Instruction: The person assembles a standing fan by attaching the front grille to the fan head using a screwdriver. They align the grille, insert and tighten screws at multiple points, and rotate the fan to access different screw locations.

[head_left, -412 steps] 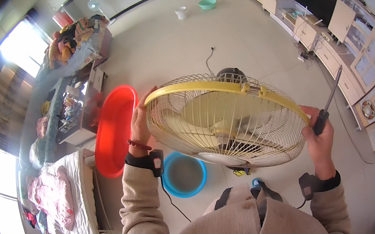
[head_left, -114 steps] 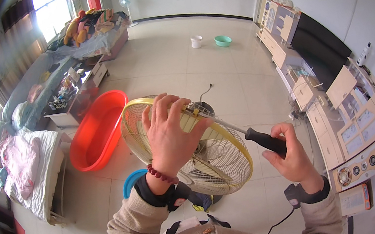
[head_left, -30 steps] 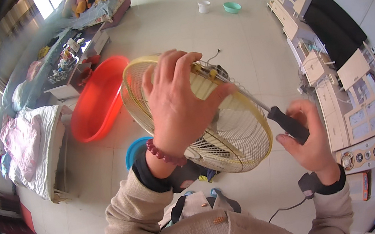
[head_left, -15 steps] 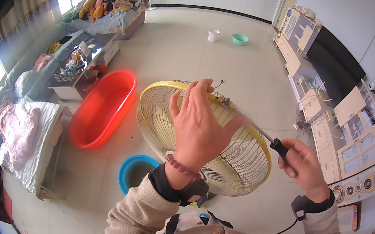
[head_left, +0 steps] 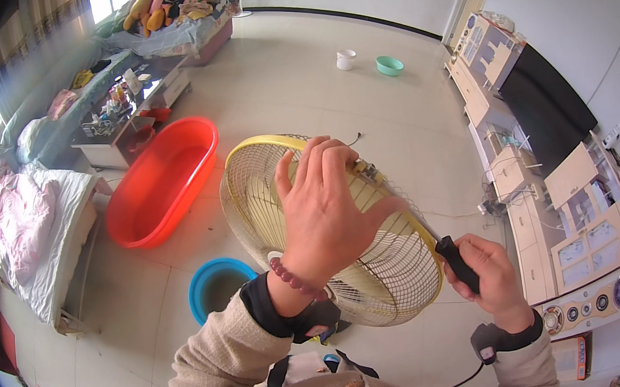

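Item 1: round wire-caged fan with a yellow rim (head_left: pixel 396 269), tilted in front of the person, above the pale tiled floor (head_left: pixel 257 71); the landmark for all entries. Item 2: left hand (head_left: pixel 329 211), wearing a dark red beaded bracelet (head_left: pixel 292 280), laid over the fan's upper rim; grip spread wide, thumb apart from the curled fingers; whether it closes on the wire cannot be told. Item 3: right hand (head_left: pixel 489 270), just right of the fan; grip closed around the handle of item 4. Item 4: black-handled screwdriver with a metal shaft (head_left: pixel 457 265), shaft lying along the fan's right rim, tip too small to tell. Item 5: oval red plastic tub (head_left: pixel 148 208), left of the fan. Item 6: round blue plastic basin (head_left: pixel 195 296), near the fan, lower left. Items 7 and 8: white bucket (head_left: pixel 346 61) and round green basin (head_left: pixel 390 66), side by side well beyond the fan.
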Demonstrator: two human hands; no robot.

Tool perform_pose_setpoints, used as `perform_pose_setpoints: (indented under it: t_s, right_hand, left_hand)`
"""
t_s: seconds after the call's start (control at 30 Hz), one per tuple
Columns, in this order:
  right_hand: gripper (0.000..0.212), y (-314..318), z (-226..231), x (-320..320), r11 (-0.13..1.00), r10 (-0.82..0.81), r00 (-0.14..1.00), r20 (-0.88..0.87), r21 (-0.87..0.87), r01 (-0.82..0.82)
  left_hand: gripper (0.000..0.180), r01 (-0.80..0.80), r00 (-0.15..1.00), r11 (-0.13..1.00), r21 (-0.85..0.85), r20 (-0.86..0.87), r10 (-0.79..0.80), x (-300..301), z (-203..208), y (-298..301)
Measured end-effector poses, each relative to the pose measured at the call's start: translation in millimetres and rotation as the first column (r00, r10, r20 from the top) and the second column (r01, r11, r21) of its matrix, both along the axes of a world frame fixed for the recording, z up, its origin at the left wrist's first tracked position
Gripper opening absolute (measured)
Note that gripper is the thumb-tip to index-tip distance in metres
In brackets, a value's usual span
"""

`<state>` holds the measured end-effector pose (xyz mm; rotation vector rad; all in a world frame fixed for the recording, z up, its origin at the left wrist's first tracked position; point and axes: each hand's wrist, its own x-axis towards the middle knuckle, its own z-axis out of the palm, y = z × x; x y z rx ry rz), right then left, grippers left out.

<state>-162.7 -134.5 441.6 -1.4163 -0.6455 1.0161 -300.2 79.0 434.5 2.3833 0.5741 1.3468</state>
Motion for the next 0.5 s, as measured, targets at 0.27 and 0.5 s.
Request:
perform_pose_setpoints:
  t_s: [0.27, 0.5]
  right_hand:
    - [0.029, 10, -15, -5, 0.978, -0.208, -0.131, 0.969, 0.201, -0.062]
    - [0.028, 6, 12, 3, 0.989, 0.146, 0.989, -0.03, -0.001, -0.146]
  left_hand:
    - [0.064, 0.013, 1.0, 1.0, 0.0, 0.007, -0.013, 0, -3, 0]
    - [0.064, 0.009, 0.999, 1.0, 0.025, 0.03, -0.01, 0, 1, 3]
